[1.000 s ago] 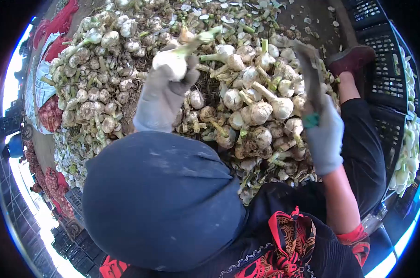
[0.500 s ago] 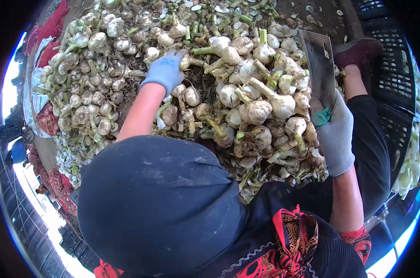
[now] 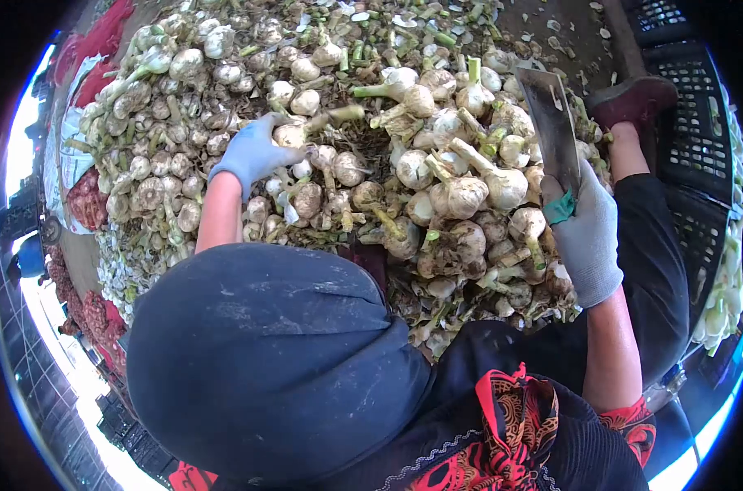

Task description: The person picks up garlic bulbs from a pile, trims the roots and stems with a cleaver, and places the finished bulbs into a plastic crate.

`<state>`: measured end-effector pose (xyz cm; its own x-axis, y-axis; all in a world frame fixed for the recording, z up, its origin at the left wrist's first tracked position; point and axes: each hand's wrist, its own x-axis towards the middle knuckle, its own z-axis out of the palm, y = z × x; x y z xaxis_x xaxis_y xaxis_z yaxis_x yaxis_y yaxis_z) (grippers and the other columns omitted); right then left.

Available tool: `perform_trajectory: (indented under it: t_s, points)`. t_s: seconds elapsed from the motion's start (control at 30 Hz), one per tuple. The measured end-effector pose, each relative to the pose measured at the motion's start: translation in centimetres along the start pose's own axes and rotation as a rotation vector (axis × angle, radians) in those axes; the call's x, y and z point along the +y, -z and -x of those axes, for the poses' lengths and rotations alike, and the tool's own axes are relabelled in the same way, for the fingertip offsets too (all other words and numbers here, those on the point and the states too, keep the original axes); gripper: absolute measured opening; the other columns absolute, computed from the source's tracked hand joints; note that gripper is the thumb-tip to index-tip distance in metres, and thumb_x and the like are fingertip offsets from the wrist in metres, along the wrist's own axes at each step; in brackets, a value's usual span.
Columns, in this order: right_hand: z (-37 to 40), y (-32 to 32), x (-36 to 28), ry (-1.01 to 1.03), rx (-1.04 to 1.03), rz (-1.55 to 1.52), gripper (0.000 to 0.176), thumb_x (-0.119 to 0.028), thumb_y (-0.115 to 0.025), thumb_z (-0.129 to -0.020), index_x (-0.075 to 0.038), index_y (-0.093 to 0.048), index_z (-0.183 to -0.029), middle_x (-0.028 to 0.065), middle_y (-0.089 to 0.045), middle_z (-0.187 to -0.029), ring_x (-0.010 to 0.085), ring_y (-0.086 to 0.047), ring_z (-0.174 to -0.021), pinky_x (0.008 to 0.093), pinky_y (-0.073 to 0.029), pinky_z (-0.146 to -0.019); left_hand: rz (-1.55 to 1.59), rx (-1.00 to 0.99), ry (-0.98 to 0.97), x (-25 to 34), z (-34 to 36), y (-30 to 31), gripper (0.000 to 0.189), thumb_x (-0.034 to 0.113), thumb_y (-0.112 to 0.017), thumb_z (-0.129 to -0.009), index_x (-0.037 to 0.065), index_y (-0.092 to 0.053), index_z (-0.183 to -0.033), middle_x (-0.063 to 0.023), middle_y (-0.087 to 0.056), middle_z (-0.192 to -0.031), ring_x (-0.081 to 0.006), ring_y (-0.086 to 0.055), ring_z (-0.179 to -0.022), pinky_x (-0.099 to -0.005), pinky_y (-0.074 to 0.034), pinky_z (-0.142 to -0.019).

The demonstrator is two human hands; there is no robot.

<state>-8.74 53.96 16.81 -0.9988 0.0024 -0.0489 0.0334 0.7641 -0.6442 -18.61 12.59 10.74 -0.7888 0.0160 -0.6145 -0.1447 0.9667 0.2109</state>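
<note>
My left hand (image 3: 258,154), in a pale glove, has its fingers curled round a garlic bulb (image 3: 290,136). The bulb's thick stem points to the right, over the pile. A cleaver (image 3: 549,121) with a broad, dirt-marked blade is gripped in my gloved right hand (image 3: 588,239), its blade pointing up and away. Green material (image 3: 560,209) shows by the thumb of that glove. Between the hands lies a heap of garlic bulbs (image 3: 457,195) with cut stems and dry roots. Most of the cleaver's handle is hidden inside the right hand.
More garlic (image 3: 162,168) is spread on the left, with loose skins and stem pieces at the back. Black plastic crates (image 3: 692,114) stand at the right, beside a dark red shoe (image 3: 633,100). Red net sacks (image 3: 89,200) lie at the far left.
My left hand has moved left and toward me, lifting a garlic bulb by its side from the pile. My right hand with the cleaver has shifted only slightly left.
</note>
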Motion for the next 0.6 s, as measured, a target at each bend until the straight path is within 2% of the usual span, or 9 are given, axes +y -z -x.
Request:
perform_trajectory:
  t_s: [0.03, 0.1, 0.17, 0.2, 0.27, 0.4, 0.47, 0.5, 0.6]
  points:
    - [0.0, -0.2, -0.4, 0.049, 0.034, 0.028, 0.022, -0.011, -0.065, -0.090, 0.001, -0.061, -0.108, 0.0222, -0.068, -0.089, 0.0380, -0.068, -0.083, 0.0404, -0.053, -0.071, 0.123, 0.039, -0.035, -0.8, 0.2, -0.1, 0.092, 0.048, -0.081, -0.068, -0.003, -0.049, -0.139, -0.0235, -0.054, -0.139, -0.0328, -0.053, -0.129, -0.0404, -0.042, -0.108]
    - [0.0, -0.2, -1.6, 0.073, -0.017, 0.133, 0.018, -0.010, -0.065, -0.089, -0.001, -0.060, -0.103, 0.0198, -0.066, -0.084, 0.0384, -0.067, -0.080, 0.0430, -0.052, -0.070, 0.417, -0.036, -0.136, -1.9, 1.0, -0.4, 0.096, 0.047, -0.082, -0.069, -0.005, -0.046, -0.140, -0.0250, -0.052, -0.140, -0.0335, -0.052, -0.130, -0.0426, -0.042, -0.109]
    - [-0.3, -0.6, -3.0, 0.181, -0.023, 0.171, 0.013, -0.008, -0.065, -0.086, -0.004, -0.059, -0.097, 0.0157, -0.064, -0.080, 0.0382, -0.065, -0.076, 0.0466, -0.050, -0.067, 0.593, -0.059, -0.200, 1.7, 4.1, 1.1, 0.098, 0.041, -0.085, -0.071, -0.007, -0.040, -0.144, -0.0265, -0.052, -0.138, -0.0351, -0.051, -0.130, -0.0462, -0.042, -0.109]
    - [-0.7, -1.2, -3.2, 0.328, 0.020, 0.226, 0.017, -0.008, -0.065, -0.083, -0.007, -0.059, -0.100, 0.0137, -0.063, -0.079, 0.0356, -0.065, -0.074, 0.0453, -0.050, -0.065, 0.825, -0.150, -0.177, 4.1, 5.4, 1.5, 0.098, 0.033, -0.087, -0.070, -0.009, -0.037, -0.144, -0.0252, -0.056, -0.132, -0.0338, -0.055, -0.125, -0.0454, -0.046, -0.105]
    - [-1.6, -1.2, -5.4, 0.426, -0.037, 0.320, 0.021, -0.010, -0.066, -0.081, -0.009, -0.058, -0.100, 0.0118, -0.062, -0.080, 0.0328, -0.064, -0.071, 0.0438, -0.050, -0.063, 1.010, -0.347, -0.203, 6.4, 6.9, 1.8, 0.092, 0.022, -0.086, -0.073, -0.008, -0.037, -0.145, -0.0221, -0.060, -0.126, -0.0296, -0.061, -0.116, -0.0408, -0.052, -0.099]
    - [-3.7, -1.3, -8.2, 0.631, -0.019, 0.410, 0.018, -0.014, -0.067, -0.080, -0.010, -0.054, -0.093, 0.0091, -0.061, -0.081, 0.0301, -0.065, -0.072, 0.0437, -0.051, -0.065, 1.168, -0.549, -0.374, 7.8, 7.8, 1.2, 0.080, 0.010, -0.079, -0.083, -0.006, -0.035, -0.147, -0.0192, -0.061, -0.127, -0.0235, -0.067, -0.107, -0.0333, -0.056, -0.091]
    - [-4.8, -0.8, -7.7, 0.638, 0.022, 0.406, 0.017, -0.013, -0.066, -0.081, -0.011, -0.055, -0.094, 0.0091, -0.061, -0.080, 0.0310, -0.065, -0.071, 0.0432, -0.051, -0.066, 1.217, -0.600, -0.437, 6.9, 7.8, 1.0, 0.080, 0.010, -0.079, -0.083, -0.006, -0.035, -0.147, -0.0190, -0.060, -0.129, -0.0231, -0.066, -0.109, -0.0338, -0.056, -0.092]
    - [-5.2, -0.4, -6.3, 0.650, 0.026, 0.417, 0.016, -0.012, -0.065, -0.082, -0.011, -0.056, -0.095, 0.0087, -0.061, -0.080, 0.0307, -0.065, -0.071, 0.0426, -0.052, -0.066, 1.255, -0.588, -0.387, 7.1, 8.8, 2.1, 0.077, 0.008, -0.081, -0.081, -0.003, -0.040, -0.145, -0.0157, -0.061, -0.128, -0.0224, -0.066, -0.110, -0.0347, -0.056, -0.094]
    - [-5.0, 0.5, 1.4, 0.368, -0.024, 0.396, 0.013, -0.009, -0.062, -0.085, -0.006, -0.060, -0.098, 0.0163, -0.064, -0.081, 0.0367, -0.065, -0.076, 0.0466, -0.051, -0.067, 1.390, -0.451, -0.472, 5.2, 8.7, 1.6, 0.073, 0.008, -0.082, -0.079, 0.001, -0.046, -0.143, -0.0141, -0.064, -0.126, -0.0238, -0.067, -0.108, -0.0373, -0.057, -0.094]
